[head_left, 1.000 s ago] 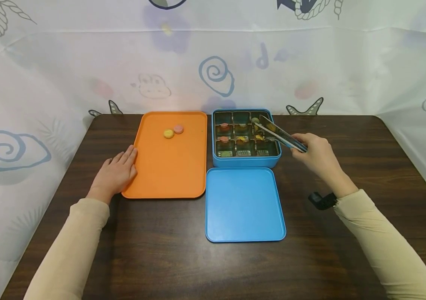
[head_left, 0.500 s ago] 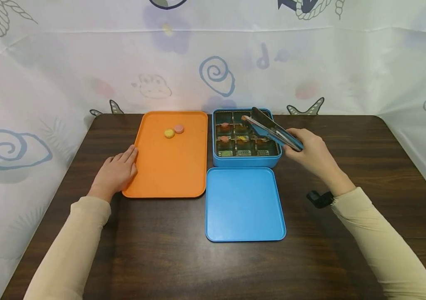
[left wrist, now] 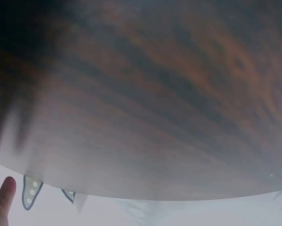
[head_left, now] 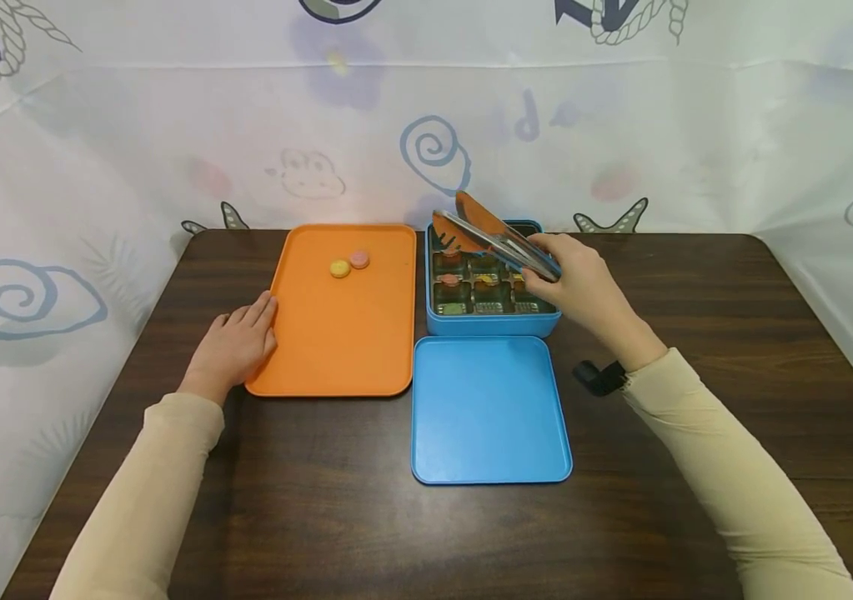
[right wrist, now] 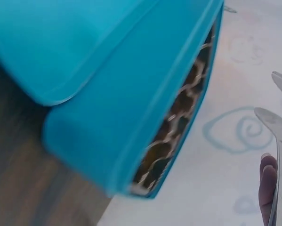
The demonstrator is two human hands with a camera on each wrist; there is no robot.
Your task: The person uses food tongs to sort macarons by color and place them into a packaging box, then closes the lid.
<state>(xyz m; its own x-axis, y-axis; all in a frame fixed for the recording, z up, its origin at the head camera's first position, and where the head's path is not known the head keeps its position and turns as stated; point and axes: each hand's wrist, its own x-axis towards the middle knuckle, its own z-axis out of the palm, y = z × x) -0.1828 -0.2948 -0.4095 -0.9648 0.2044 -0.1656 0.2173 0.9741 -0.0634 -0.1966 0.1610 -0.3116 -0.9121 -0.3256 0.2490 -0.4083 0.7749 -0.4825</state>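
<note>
My right hand [head_left: 579,279] grips metal tongs [head_left: 510,247], raised over the blue box [head_left: 494,323] and pointing left. One tip is slotted, and orange shows on both tips. In the right wrist view the tongs' tips [right wrist: 272,120] stand apart, with nothing seen between them. The box is divided into compartments with small pink, yellow and green round sweets in several; tongs and hand hide its back part. My left hand [head_left: 234,346] rests with straight fingers on the left edge of the orange tray [head_left: 336,342]. On the tray, a yellow macaron [head_left: 339,268] sits beside a pink macaron [head_left: 359,259].
A flat blue lid [head_left: 489,408] lies in front of the box, close to the tray's right side. Everything stands on a dark wooden table [head_left: 321,500]. A printed white cloth [head_left: 246,125] hangs behind the far edge.
The tongs have come up out of the box's back right and swung left above it, the right hand moving left with them. The left hand and tray stay put.
</note>
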